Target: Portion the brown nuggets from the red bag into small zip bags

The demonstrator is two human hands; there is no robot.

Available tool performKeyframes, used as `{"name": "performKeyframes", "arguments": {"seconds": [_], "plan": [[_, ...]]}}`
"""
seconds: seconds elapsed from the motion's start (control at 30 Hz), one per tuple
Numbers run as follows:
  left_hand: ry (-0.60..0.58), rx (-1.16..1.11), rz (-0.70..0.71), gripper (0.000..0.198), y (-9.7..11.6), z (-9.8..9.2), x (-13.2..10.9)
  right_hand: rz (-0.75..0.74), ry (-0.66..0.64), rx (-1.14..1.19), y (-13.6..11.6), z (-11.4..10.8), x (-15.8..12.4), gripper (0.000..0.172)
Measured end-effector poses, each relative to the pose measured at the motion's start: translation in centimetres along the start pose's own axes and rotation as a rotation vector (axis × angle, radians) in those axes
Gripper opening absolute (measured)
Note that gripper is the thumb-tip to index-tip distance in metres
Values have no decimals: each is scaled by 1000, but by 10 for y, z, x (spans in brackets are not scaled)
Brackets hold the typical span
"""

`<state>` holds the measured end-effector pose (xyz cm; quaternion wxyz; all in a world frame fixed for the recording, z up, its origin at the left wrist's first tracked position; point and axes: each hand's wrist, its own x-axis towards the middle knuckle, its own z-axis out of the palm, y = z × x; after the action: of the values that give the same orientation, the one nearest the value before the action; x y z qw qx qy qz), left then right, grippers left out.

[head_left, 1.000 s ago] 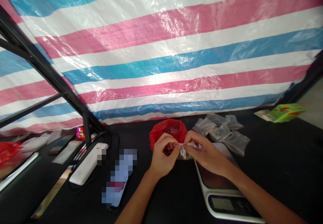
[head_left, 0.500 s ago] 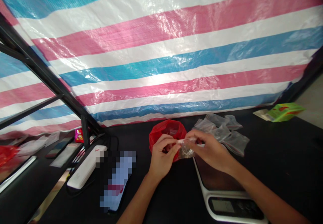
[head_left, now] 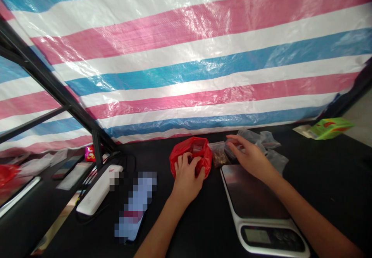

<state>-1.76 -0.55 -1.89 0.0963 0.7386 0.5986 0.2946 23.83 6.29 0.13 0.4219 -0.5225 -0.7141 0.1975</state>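
My left hand (head_left: 187, 176) reaches over the near rim of a red plastic bag (head_left: 178, 153), its fingers apart and their tips dipping into the bag's mouth. Something small and clear lies inside the bag, too unclear to name. Just right of the bag, a small clear zip bag (head_left: 220, 157) with brownish-gold bits in its bottom rests on the table. My right hand (head_left: 251, 155) hovers by the far edge of the scale (head_left: 252, 192), thumb and fingers apart, holding nothing I can see. Behind it lies a pile of clear zip bags (head_left: 276, 159), partly covered by the hand.
A phone (head_left: 139, 203) and a white power strip (head_left: 100, 190) with black cables are to the left. At the far right is a green packet (head_left: 331, 128). A striped plastic sheet (head_left: 203, 68) hangs behind the black table, beside a black metal frame (head_left: 97, 145).
The small zip bag, held between both hands before, now lies beside the red bag. My left hand has shifted to the red bag's mouth; my right has drawn back toward the zip-bag pile.
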Motion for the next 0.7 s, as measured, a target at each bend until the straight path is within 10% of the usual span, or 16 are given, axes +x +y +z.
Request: {"name": "performKeyframes", "arguments": {"seconds": [0.37,0.53,0.7], "plan": [[115,-59,-51,20,2,3,-1,-152,-1,-560,39,-22,0,36],[158,-251,12,17,4,3,3,-26,174,-263,20,-29,11,33],[105,-400,135,26,9,-1,1,-42,32,311,-17,-19,5,37]]}}
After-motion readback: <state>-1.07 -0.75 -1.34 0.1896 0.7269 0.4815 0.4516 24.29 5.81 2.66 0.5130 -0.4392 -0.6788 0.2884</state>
